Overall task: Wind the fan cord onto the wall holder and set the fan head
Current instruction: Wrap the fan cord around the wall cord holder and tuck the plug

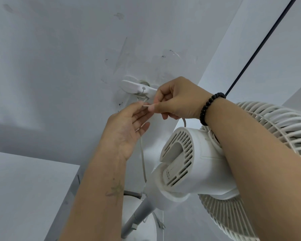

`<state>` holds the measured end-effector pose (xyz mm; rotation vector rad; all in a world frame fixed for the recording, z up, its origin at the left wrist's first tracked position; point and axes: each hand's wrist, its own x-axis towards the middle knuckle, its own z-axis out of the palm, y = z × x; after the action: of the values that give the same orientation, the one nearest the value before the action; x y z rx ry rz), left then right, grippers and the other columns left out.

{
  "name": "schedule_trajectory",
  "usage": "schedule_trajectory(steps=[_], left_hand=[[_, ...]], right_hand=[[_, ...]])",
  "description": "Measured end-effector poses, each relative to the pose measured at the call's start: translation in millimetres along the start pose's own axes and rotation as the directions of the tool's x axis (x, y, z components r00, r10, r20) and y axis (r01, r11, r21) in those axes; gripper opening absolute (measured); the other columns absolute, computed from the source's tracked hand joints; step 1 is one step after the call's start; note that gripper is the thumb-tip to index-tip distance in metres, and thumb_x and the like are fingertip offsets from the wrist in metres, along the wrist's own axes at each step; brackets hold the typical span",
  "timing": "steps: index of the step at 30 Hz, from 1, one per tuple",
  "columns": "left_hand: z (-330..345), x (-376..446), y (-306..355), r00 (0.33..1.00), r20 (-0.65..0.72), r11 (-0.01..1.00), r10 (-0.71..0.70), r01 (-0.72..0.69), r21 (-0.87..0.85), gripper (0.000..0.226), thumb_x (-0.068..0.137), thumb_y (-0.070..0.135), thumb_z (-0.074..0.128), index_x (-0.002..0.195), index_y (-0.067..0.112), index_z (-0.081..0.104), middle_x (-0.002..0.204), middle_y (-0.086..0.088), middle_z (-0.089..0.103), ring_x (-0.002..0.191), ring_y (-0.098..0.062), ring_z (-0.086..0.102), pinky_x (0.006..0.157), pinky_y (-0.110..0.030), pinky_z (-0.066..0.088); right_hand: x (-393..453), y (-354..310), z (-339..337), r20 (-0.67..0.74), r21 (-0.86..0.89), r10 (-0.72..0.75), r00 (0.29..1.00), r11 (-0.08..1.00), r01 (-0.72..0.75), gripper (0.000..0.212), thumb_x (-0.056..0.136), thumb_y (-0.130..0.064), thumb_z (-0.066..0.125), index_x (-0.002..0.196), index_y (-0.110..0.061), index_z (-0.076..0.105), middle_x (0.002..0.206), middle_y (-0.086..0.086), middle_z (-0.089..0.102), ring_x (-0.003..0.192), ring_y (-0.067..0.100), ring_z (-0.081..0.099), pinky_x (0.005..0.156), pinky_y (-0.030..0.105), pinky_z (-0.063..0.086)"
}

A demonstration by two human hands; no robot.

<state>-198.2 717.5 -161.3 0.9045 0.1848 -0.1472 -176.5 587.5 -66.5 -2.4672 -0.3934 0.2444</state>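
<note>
Scuffed white wall [59,49] fills the view behind your raised arms. Your right hand [177,100], wrist crossed by a dark bead bracelet [210,106], is curled closed, thumb and forefinger pinching the thin cord [142,159] just below the white wall holder [135,86]. Your left hand [127,129] reaches up palm toward you, fingers loosely extended, fingertips meeting the same stretch of cord beside your right thumb. From there the cord hangs down behind your left palm. Below your right forearm sits the fan head [198,157], its motor housing facing you.
</note>
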Motion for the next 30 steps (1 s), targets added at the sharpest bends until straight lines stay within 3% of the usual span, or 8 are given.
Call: schedule_trajectory(steps=[3, 6, 11, 16, 19, 23, 27, 30], left_hand=[[-0.2, -1.7, 0.7, 0.998, 0.062, 1.000, -0.007, 0.006, 0.023, 0.016, 0.091, 0.024, 0.063, 0.097, 0.014, 0.073, 0.102, -0.001, 0.076, 0.098, -0.011, 0.072, 0.086, -0.030, 0.052], [8.5, -1.5, -3.9, 1.000, -0.008, 0.999, 0.027, -0.028, -0.041, 0.016, 0.091, 0.025, 0.064, 0.099, 0.014, 0.072, 0.101, 0.000, 0.077, 0.097, -0.009, 0.071, 0.086, -0.026, 0.051], [14.1, 0.2, -5.7, 0.994, -0.109, 0.966, 0.007, -0.035, -0.255, 0.019, 0.095, 0.029, 0.058, 0.088, 0.016, 0.071, 0.084, 0.005, 0.076, 0.084, -0.005, 0.071, 0.076, -0.019, 0.052], [13.7, 0.3, -5.0, 0.986, -0.146, 0.879, -0.077, -0.002, -0.476, 0.019, 0.096, 0.027, 0.058, 0.096, 0.013, 0.071, 0.073, 0.005, 0.075, 0.079, -0.005, 0.068, 0.067, -0.017, 0.053], [13.0, 0.2, -7.2, 0.995, -0.102, 0.907, -0.020, -0.025, -0.420, 0.021, 0.098, 0.025, 0.054, 0.094, 0.011, 0.070, 0.081, 0.002, 0.076, 0.084, -0.009, 0.070, 0.073, -0.020, 0.054], [21.0, -2.6, -9.7, 0.995, 0.054, 0.955, 0.078, -0.059, -0.291, 0.028, 0.098, 0.031, 0.051, 0.096, 0.013, 0.071, 0.091, -0.001, 0.074, 0.086, -0.012, 0.068, 0.088, -0.026, 0.053], [26.8, -3.9, -10.1, 0.998, -0.003, 0.937, 0.059, -0.057, -0.343, 0.030, 0.098, 0.036, 0.051, 0.093, 0.016, 0.072, 0.079, 0.004, 0.073, 0.076, -0.009, 0.063, 0.089, -0.026, 0.052], [26.8, -5.5, -7.9, 0.998, -0.039, 0.914, 0.039, -0.052, -0.402, 0.031, 0.098, 0.036, 0.051, 0.089, 0.017, 0.073, 0.080, 0.005, 0.074, 0.080, -0.010, 0.063, 0.091, -0.027, 0.052]], right_hand=[[2.1, -1.1, 2.0, 0.031, -0.019, -0.011, 0.999, 1.000, 0.012, 0.018, 0.081, -0.017, 0.073, 0.082, 0.000, 0.069, 0.053, 0.002, 0.062, 0.039, 0.009, 0.046, 0.046, 0.021, 0.043], [2.9, 0.1, 1.0, 0.037, 0.015, 0.001, 0.999, 1.000, -0.001, 0.020, 0.081, -0.018, 0.073, 0.084, 0.001, 0.069, 0.053, 0.002, 0.063, 0.041, 0.012, 0.046, 0.048, 0.024, 0.043], [4.2, -3.4, 2.2, 0.058, 0.052, 0.047, 0.997, 0.997, -0.050, 0.021, 0.083, -0.021, 0.072, 0.080, 0.000, 0.070, 0.050, 0.001, 0.061, 0.037, 0.011, 0.044, 0.042, 0.018, 0.040], [5.9, -6.3, 2.6, 0.078, 0.072, 0.106, 0.991, 0.991, -0.112, 0.021, 0.084, -0.019, 0.069, 0.084, 0.001, 0.071, 0.049, 0.001, 0.061, 0.035, 0.011, 0.044, 0.041, 0.018, 0.037], [4.5, -4.9, 2.4, 0.081, 0.059, 0.105, 0.991, 0.992, -0.110, 0.018, 0.085, -0.017, 0.068, 0.075, -0.002, 0.069, 0.049, 0.002, 0.061, 0.033, 0.010, 0.042, 0.040, 0.018, 0.036], [5.4, -7.3, 3.2, 0.049, 0.086, 0.063, 0.997, 0.994, -0.067, 0.026, 0.087, -0.015, 0.065, 0.062, -0.009, 0.063, 0.061, 0.010, 0.062, 0.032, 0.010, 0.041, 0.040, 0.018, 0.036], [7.1, -11.4, 5.1, 0.073, 0.065, 0.069, 0.995, 0.995, -0.074, 0.020, 0.089, -0.017, 0.063, 0.076, -0.003, 0.068, 0.057, 0.005, 0.061, 0.035, 0.009, 0.045, 0.043, 0.018, 0.041], [8.8, -13.2, 6.8, 0.106, 0.054, 0.079, 0.991, 0.995, -0.085, 0.022, 0.090, -0.022, 0.063, 0.080, -0.003, 0.070, 0.055, 0.003, 0.061, 0.036, 0.008, 0.047, 0.044, 0.018, 0.042]])
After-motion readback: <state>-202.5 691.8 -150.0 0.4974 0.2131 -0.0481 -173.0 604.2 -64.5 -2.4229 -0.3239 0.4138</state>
